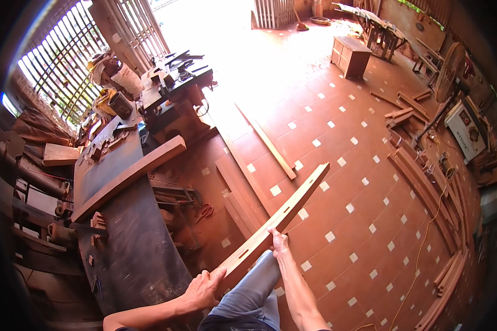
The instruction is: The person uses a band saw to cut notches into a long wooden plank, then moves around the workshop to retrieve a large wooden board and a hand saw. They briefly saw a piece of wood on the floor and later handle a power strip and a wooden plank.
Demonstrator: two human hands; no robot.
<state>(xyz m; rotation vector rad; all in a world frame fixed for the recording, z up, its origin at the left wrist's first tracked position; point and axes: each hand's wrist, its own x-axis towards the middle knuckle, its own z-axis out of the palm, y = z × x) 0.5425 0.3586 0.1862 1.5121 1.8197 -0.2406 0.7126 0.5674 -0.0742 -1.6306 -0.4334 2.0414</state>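
You've got the slotted beam (285,211) slanting out by your leg (254,284), left hand (204,288) wrapped on its near end, right hand (280,243) clasping it farther up! Loosen either and that long far end could dip or swing; your palms are hidden, its underside too.

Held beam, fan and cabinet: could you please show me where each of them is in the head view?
Held beam (280,217): head view, on its pale slotted face.
Fan (450,71): head view, on its round guard.
Cabinet (357,62): head view, on its darker side.
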